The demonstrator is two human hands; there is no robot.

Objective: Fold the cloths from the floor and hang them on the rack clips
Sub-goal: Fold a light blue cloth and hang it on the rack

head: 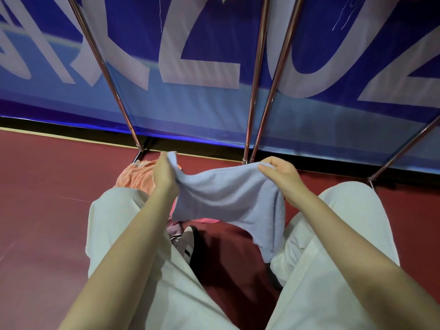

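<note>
We're holding the light blue towel [228, 198] stretched between both hands above the knees. Left hand [164, 172] fingers are pinching one top corner, right hand [281, 177] fingers are curling round the other. Below the fingers it's sagging unevenly; we're needing matched corners and a taut edge before folding.

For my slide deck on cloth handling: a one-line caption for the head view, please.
Both hands, left hand and right hand, hold a light blue cloth stretched above the floor, an orange cloth lying behind.
</note>
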